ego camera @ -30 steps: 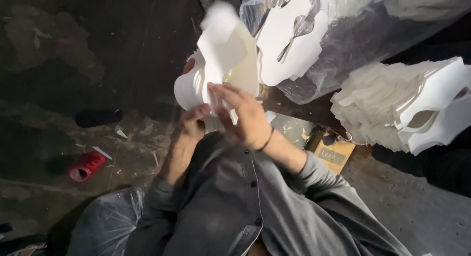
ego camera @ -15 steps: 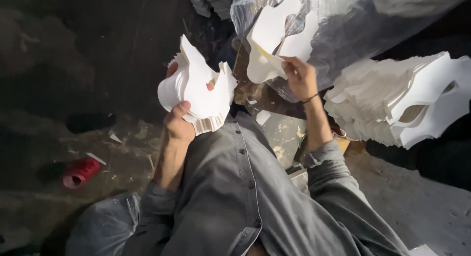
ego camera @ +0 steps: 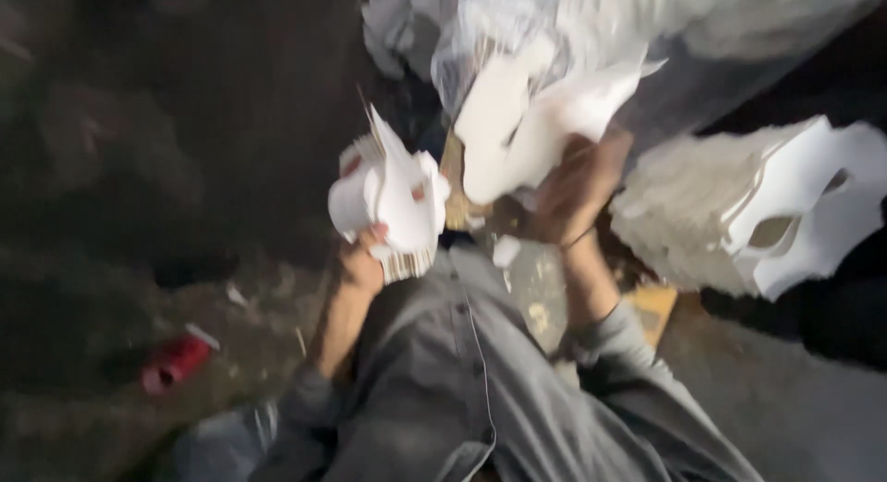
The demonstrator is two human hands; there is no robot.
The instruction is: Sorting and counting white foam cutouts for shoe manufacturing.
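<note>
My left hand (ego camera: 358, 260) grips a stack (ego camera: 393, 205) of white masks, my right hand (ego camera: 577, 188) pinches one mask (ego camera: 531, 122) at the bag (ego camera: 554, 29); blurred, hasty pull could tear it.

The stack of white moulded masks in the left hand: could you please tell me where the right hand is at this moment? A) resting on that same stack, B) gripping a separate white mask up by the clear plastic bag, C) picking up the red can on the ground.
B: the right hand grips a separate white mask by the clear plastic bag, apart from the stack of white moulded masks held in the left hand.
</note>
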